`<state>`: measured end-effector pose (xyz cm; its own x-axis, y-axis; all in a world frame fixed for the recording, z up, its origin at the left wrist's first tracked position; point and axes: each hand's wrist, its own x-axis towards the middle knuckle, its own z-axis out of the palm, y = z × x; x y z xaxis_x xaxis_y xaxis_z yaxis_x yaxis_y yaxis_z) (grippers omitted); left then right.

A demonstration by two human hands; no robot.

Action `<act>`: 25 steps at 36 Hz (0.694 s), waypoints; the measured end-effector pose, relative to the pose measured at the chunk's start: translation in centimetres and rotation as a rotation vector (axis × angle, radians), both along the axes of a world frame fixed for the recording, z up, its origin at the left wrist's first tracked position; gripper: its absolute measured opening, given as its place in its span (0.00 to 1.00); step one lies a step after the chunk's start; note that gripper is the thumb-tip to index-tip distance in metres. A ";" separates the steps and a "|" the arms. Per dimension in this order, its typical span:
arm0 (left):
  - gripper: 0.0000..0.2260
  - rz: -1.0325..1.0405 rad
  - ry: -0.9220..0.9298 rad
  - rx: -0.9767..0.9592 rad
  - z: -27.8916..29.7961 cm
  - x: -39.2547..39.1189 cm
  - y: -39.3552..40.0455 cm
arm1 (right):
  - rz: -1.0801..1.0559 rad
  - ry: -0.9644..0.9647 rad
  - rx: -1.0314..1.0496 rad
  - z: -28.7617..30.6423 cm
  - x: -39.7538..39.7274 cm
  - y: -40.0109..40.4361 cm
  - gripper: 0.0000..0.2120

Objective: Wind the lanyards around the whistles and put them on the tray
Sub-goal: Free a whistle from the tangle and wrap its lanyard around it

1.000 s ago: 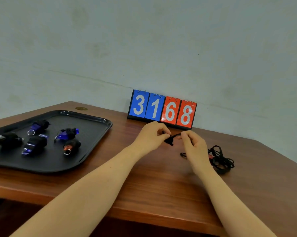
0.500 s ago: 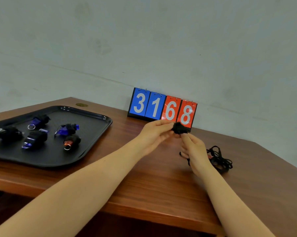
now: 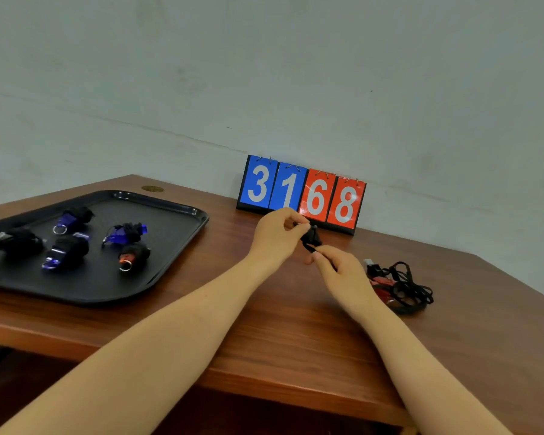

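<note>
A small whistle wrapped in black lanyard [image 3: 311,237] hangs between my hands above the table, in front of the number cards. My left hand [image 3: 277,237] pinches it from the left with fingertips. My right hand [image 3: 339,274] pinches the lanyard's lower end from below. A black tray [image 3: 176,233] at the left carries several wound whistles, blue ones [image 3: 125,233] and a red one [image 3: 132,257]. At the right lies a red whistle with a loose, tangled black lanyard [image 3: 396,285].
A flip scoreboard reading 3168 [image 3: 300,194] stands against the wall behind my hands. The wooden table [image 3: 280,334] has its front edge near me and a right edge slanting away. A brass cap [image 3: 152,189] sits near the table's back corner.
My hands rose slightly with the whistle. The free cord seen between them a second ago is gone and the bundle is more compact. My right hand shifted below it.
</note>
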<state>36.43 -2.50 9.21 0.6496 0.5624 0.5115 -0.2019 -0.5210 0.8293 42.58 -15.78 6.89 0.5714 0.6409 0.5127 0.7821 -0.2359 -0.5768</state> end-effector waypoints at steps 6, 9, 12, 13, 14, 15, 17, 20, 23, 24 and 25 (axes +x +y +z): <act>0.02 0.046 0.017 0.132 -0.2 0.1 0.5 | -0.014 0.000 0.083 0.5 -0.3 -0.1 0.13; 0.02 0.075 0.016 0.132 -0.2 0.0 1.4 | -0.015 0.028 0.154 1.0 -0.4 -0.3 0.13; 0.02 0.087 0.056 0.166 -0.2 0.0 1.8 | -0.015 0.046 0.187 1.1 -0.5 -0.5 0.13; 0.03 0.078 0.078 0.189 -0.2 -0.1 1.7 | -0.017 0.041 0.198 1.1 -0.5 -0.5 0.13; 0.03 0.063 0.100 0.211 -0.2 -0.1 1.6 | -0.021 0.032 0.212 1.1 -0.6 -0.5 0.13; 0.03 0.044 0.123 0.235 -0.2 -0.1 1.4 | -0.025 0.024 0.234 1.2 -0.6 -0.6 0.14; 0.03 -0.001 0.167 0.289 -0.1 -0.2 1.0 | -0.042 0.012 0.287 1.3 -0.6 -0.6 0.15; 0.03 -0.057 0.191 0.345 0.1 -0.3 0.3 | -0.095 -0.002 0.353 1.2 -0.2 -0.7 0.15; 0.03 -0.106 0.194 0.343 0.2 -0.3 -0.2 | -0.132 -0.003 0.396 1.0 0.1 -0.6 0.15; 0.03 -0.128 0.198 0.328 0.2 -0.3 -0.3 | -0.138 -0.001 0.416 1.0 0.1 -0.7 0.15; 0.03 -0.157 0.196 0.305 0.2 -0.4 -0.4 | -0.144 0.008 0.437 0.9 0.3 -0.8 0.15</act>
<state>36.06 -2.88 9.43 0.8175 0.2901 0.4975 -0.1517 -0.7250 0.6719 42.92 -16.55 7.84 0.6436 0.2793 0.7126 0.7544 -0.0749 -0.6521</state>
